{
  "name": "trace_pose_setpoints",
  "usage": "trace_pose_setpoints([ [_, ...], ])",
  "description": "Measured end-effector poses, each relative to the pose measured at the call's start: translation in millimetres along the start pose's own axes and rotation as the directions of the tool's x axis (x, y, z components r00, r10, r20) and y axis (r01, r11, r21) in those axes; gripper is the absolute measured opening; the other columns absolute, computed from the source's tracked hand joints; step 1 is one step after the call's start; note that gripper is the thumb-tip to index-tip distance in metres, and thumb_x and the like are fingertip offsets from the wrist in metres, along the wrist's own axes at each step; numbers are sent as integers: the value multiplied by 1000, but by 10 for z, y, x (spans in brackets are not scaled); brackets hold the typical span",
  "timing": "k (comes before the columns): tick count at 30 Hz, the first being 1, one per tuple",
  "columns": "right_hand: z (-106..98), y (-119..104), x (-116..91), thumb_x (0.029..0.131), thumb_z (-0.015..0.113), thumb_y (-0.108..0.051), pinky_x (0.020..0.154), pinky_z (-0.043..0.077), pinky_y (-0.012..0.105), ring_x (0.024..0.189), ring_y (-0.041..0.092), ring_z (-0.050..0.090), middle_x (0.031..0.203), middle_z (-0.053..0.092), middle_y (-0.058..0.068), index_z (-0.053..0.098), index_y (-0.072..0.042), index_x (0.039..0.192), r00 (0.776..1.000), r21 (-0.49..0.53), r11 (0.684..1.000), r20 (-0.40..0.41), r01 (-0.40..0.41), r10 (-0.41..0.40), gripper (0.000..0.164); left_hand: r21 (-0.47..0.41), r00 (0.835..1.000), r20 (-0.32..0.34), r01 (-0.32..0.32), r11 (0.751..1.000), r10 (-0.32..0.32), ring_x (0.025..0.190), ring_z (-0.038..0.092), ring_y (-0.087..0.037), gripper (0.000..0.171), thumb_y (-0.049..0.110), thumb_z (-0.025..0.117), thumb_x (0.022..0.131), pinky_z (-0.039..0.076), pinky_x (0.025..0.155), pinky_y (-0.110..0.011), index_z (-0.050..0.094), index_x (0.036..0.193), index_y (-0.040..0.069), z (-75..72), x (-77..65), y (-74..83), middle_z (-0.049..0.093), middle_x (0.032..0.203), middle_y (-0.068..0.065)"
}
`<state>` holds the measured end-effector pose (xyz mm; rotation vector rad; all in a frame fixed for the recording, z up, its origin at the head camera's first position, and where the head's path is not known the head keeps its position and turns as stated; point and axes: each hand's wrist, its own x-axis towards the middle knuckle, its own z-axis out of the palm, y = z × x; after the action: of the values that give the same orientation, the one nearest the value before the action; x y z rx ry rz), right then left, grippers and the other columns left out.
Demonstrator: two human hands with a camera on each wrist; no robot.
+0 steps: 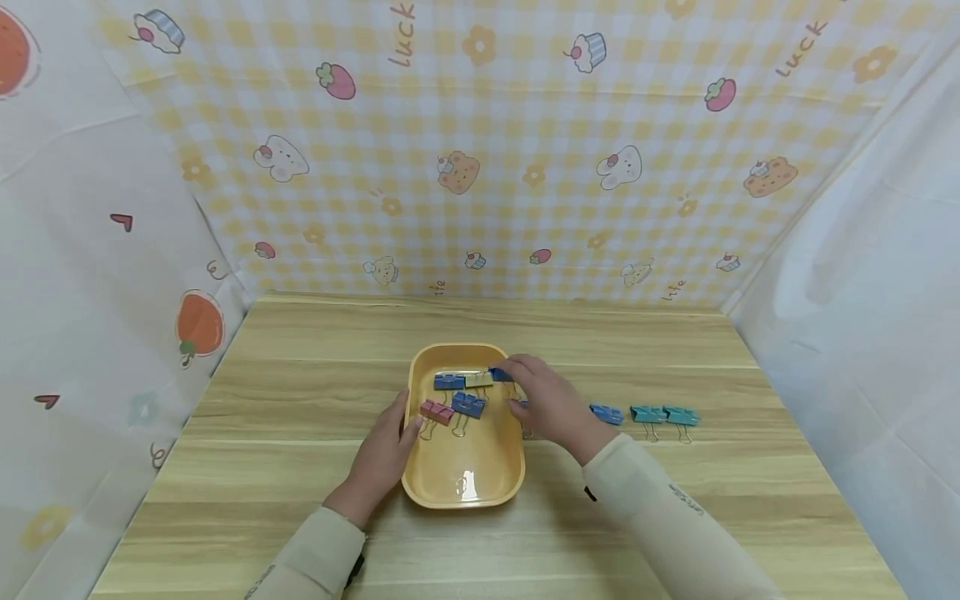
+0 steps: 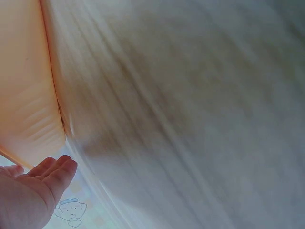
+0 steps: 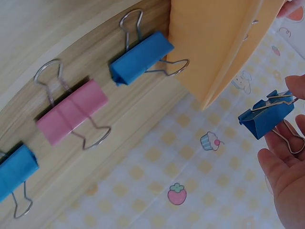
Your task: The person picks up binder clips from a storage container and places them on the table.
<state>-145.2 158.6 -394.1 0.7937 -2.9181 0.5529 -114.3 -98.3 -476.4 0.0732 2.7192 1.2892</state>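
Note:
My left hand (image 1: 385,442) holds the left rim of a yellow tray (image 1: 465,475), thumb at the rim and fingers along the outer wall. Over the tray's right edge, my right hand (image 1: 551,408) pinches a blue binder clip (image 3: 269,114) by its wire handles. Inside the tray lie a blue binder clip (image 1: 448,382), a yellow binder clip (image 1: 478,380), a second blue one (image 1: 468,406) and a pink binder clip (image 1: 437,412). Beside the tray's right wall, the right wrist view shows another blue clip (image 3: 143,57) and a pink clip (image 3: 71,112), mostly hidden by my right hand in the head view.
Farther right on the wooden table (image 1: 300,358) a blue clip (image 1: 606,414) and two teal clips (image 1: 648,414) continue the row. A checked cloth (image 1: 480,208) hangs behind the table, with white cloth (image 1: 75,292) at the sides.

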Motion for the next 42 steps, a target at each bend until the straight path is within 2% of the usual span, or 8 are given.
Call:
trace_pose_setpoints([
  [10,-57,139,-104,86,73,-12,89,54,42,119,28,56,132,54,10,55,-7,132,999,-12,1000,-33,-22,21,50,11,1000,3,-1,1000,1,138,30,-44,62,29,44,103,25,113,-56,19,153,2,5,9,-12,30,151,-27],
  [17,-79,210,-187,84,74,-12,92,52,45,117,30,57,131,55,13,56,-6,131,998,-7,1000,-59,-17,17,51,11,1000,13,9,1000,-9,139,29,-43,62,29,43,103,24,113,-56,18,154,3,1,5,-2,29,152,-27],
  [25,-58,280,-292,83,73,-11,85,56,38,111,26,60,127,57,12,57,-5,130,997,-50,998,-66,-33,29,50,9,1000,17,11,1000,-11,139,28,-43,62,28,43,104,24,113,-56,18,154,3,-10,-2,11,28,152,-27],
  [33,-11,352,-429,85,71,-15,84,56,37,108,23,62,123,60,8,60,-7,128,994,-109,994,-107,12,-24,45,8,1000,14,0,1000,-1,139,28,-44,62,27,43,103,24,113,-56,18,153,2,-13,-4,11,29,152,-27],
  [42,61,329,-565,80,77,-11,86,56,38,111,25,61,125,60,9,59,-8,129,998,-105,994,-65,-26,19,52,10,1000,14,8,1000,-8,139,28,-43,62,28,43,103,23,113,-56,18,154,3,-5,6,7,28,152,-27],
])
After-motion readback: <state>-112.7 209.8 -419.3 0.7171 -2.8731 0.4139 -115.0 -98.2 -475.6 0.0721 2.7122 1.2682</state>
